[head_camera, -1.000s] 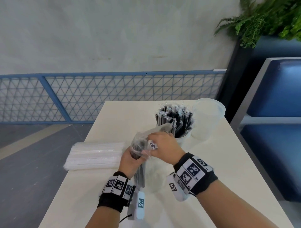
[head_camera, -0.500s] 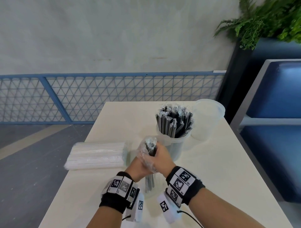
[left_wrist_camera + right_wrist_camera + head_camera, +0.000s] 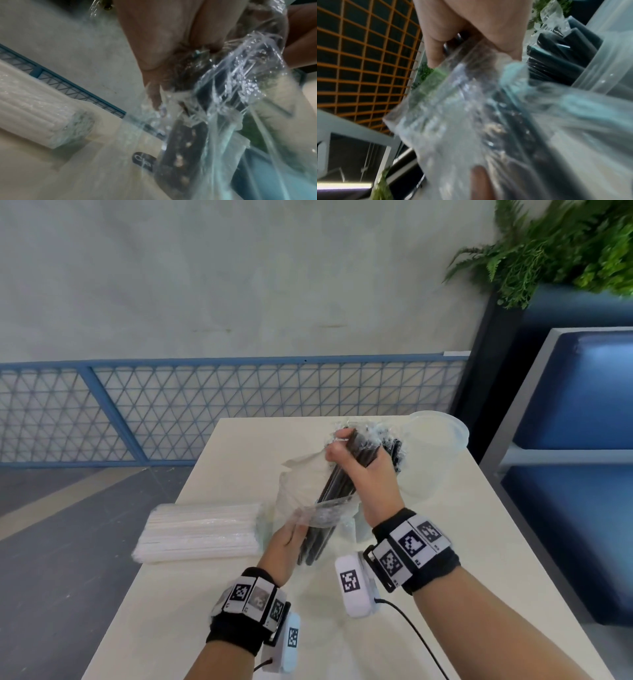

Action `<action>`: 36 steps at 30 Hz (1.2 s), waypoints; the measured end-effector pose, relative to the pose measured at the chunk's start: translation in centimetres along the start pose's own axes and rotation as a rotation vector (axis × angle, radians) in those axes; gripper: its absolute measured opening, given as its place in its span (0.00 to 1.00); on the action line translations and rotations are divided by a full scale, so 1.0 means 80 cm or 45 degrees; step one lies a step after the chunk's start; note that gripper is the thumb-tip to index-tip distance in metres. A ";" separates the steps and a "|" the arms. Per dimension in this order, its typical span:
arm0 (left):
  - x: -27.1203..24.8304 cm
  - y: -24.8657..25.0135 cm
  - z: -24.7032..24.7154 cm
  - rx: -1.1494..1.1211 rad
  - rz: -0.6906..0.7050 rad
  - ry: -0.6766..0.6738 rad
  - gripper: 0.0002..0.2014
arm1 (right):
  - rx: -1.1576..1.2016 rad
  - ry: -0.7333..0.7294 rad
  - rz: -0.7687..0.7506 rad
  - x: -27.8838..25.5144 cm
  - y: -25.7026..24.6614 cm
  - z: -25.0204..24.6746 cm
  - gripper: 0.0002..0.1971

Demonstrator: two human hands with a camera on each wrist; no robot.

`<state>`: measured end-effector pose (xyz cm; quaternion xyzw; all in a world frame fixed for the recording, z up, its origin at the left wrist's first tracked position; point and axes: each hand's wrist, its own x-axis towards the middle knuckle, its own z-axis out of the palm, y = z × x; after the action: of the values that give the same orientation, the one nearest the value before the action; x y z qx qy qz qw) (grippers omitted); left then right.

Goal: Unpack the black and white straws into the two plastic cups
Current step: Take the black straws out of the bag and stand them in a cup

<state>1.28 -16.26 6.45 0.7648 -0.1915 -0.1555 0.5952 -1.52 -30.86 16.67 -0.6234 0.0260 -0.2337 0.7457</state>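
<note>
My right hand (image 3: pixel 356 460) grips the top of a bundle of black straws (image 3: pixel 337 487) and holds it slanted, partly out of a clear plastic bag (image 3: pixel 298 491). Lower down, my left hand (image 3: pixel 286 539) holds the bag's bottom end around the straws' lower ends. Behind the right hand stands a clear cup (image 3: pixel 399 470) that holds more wrapped black straws (image 3: pixel 565 54). An empty clear cup (image 3: pixel 436 440) stands beside it at the far right. A sealed pack of white straws (image 3: pixel 202 530) lies on the table's left side. The wrist views are blurred by the bag (image 3: pixel 231 108).
The cream table (image 3: pixel 462 542) has edges close on the left and right. A blue mesh railing (image 3: pixel 205 412) runs behind it. A blue bench (image 3: pixel 582 474) and a plant (image 3: pixel 565 244) stand to the right. A cable (image 3: pixel 418 635) trails from my right wrist.
My right hand has risen up and toward the cups, drawing the black straws out of the bag. The left hand has stayed low, holding the bag's bottom.
</note>
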 end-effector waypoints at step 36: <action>0.004 -0.013 -0.015 -0.584 -0.021 0.539 0.16 | -0.539 0.121 0.088 0.050 0.039 -0.016 0.06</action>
<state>2.26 -15.16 5.76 0.6274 -0.0169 -0.0369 0.7776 2.58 -33.23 14.46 -0.7529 0.1310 -0.2264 0.6039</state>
